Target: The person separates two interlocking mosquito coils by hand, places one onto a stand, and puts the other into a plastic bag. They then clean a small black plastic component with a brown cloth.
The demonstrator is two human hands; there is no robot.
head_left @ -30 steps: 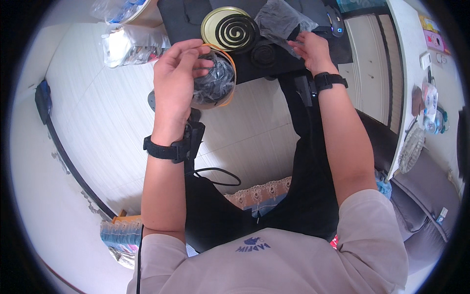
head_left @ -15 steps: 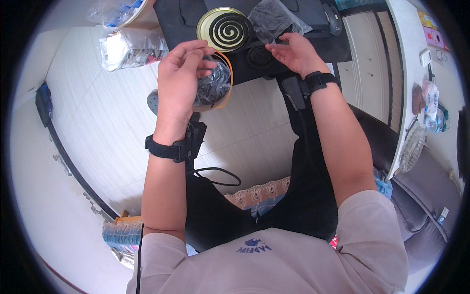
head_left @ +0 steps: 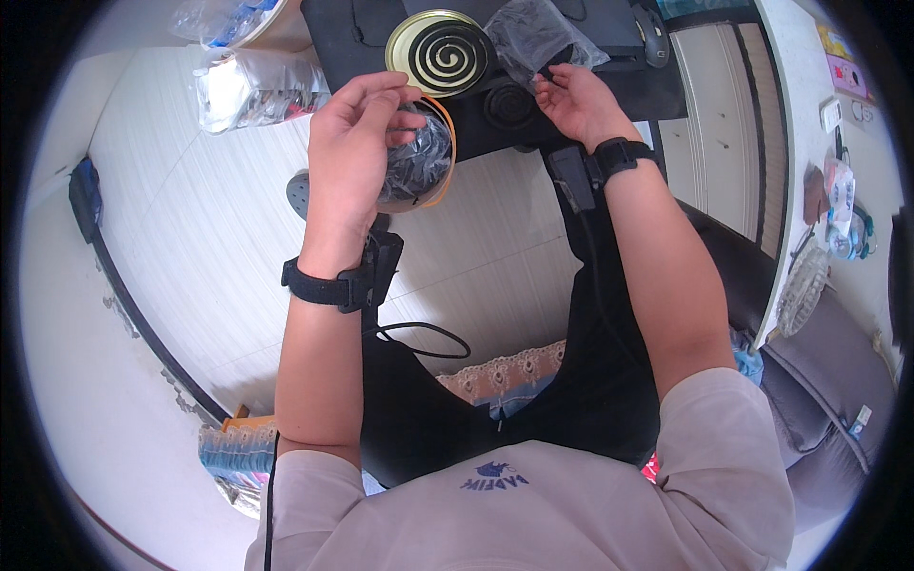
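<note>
There's dark lettering (head_left: 494,483) on the pale shirt (head_left: 571,514), blue emblem (head_left: 492,468) right beside it, white sofa tag (head_left: 860,420), print unreadably small

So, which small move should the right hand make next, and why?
Perhaps the right hand should firmly pinch the near edge of the clear plastic bag: its fingertips are at that edge, but a secure grip is not visible, while the left hand is at the round container.

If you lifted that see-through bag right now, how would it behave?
The bag would probably flop, since its thin film lies creased. It may feel slippery, as the film looks shiny. Something dark shows through it, so its weight is hard to judge.
</note>
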